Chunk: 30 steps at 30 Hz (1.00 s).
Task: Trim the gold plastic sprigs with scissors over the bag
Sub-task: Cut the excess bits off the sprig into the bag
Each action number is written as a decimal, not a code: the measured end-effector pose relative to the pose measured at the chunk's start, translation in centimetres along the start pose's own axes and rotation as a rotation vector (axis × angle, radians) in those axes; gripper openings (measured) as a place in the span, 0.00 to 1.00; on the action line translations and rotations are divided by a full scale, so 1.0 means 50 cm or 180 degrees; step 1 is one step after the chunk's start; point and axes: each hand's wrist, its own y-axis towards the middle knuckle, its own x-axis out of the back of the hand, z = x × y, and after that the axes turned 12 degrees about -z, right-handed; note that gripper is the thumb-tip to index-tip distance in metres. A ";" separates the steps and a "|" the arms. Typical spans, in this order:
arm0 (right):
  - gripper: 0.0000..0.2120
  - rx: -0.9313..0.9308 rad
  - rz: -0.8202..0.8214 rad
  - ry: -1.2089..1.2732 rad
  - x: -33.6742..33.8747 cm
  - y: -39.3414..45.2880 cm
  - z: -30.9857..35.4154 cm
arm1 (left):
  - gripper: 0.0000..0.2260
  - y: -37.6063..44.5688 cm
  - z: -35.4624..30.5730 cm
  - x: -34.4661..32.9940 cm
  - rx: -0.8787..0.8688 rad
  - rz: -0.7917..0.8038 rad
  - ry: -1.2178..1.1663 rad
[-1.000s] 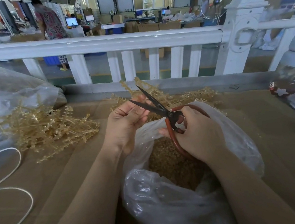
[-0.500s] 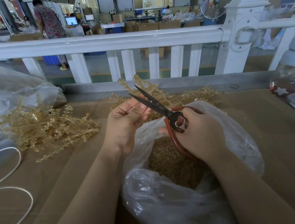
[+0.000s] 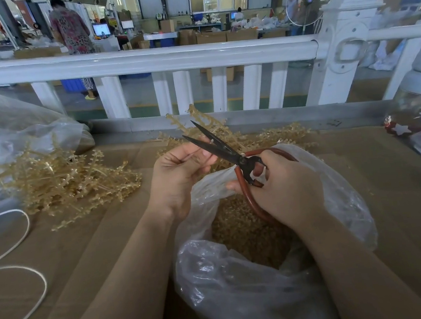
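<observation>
- Crinkled clear plastic bag (image 3: 246, 299) holds gold trimmings.
- Above the bag, right hand (image 3: 286, 187) grips red-handled scissors (image 3: 218, 146), dark blades parted.
- Left hand (image 3: 177, 173) pinches a spiky gold sprig (image 3: 199, 116) between those blades.

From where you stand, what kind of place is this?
Most likely a factory or packing workshop: stacked cardboard boxes and computer monitors fill a big hall beyond the white railing, and gold sprigs lie heaped on the worktable.

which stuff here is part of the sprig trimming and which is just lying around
In use: black-bladed scissors with red handles in right hand; thin gold plastic sprig held by left hand; clear plastic bag of gold trimmings; loose pile of gold sprigs.

Lying about: white cord loop; glass jar with white stars; crumpled clear bag.
</observation>
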 end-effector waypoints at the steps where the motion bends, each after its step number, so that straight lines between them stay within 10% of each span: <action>1: 0.30 0.0015 -0.0012 -0.0022 0.000 0.000 0.000 | 0.05 0.000 0.000 -0.001 0.0005 0.0015 0.0017; 30: 0.36 -0.0045 0.0065 0.0093 0.001 0.001 0.003 | 0.08 0.006 0.005 0.005 -0.0027 0.0037 0.0114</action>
